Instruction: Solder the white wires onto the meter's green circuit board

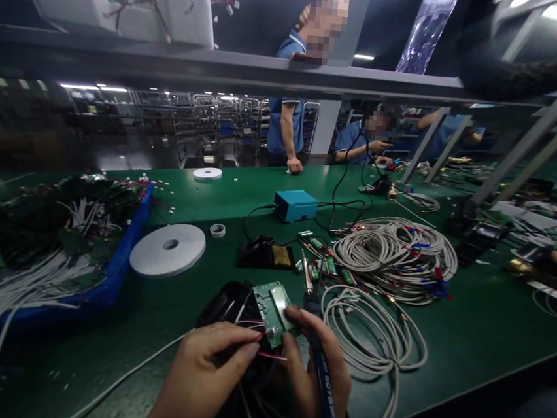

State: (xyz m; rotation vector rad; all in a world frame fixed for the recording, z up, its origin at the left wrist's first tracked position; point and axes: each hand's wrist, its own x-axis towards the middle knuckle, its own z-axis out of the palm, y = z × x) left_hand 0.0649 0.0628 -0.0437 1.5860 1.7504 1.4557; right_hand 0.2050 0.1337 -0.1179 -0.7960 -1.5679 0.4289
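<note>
Left hand (209,366) pinches a thin red wire (271,355) at the board's near edge. Right hand (315,370) grips a blue-handled soldering iron (324,378), fingertips steadying the small green circuit board (272,305) on a black holder (230,300). Wire seemingly not yet joined. Beyond: blue soldering station (294,205), coiled grey cables (395,250).

circuit board (271,307): small green board with a pale rectangular part on top, tilted up toward the camera, propped on a black rounded holder (230,300) near the front edge of the green table.
red wire (269,354): thin, running from the board's lower edge, pinched at its end.
soldering iron (315,344): dark blue handle with white lettering, slim metal tip pointing up and away, just right of the board.
</note>
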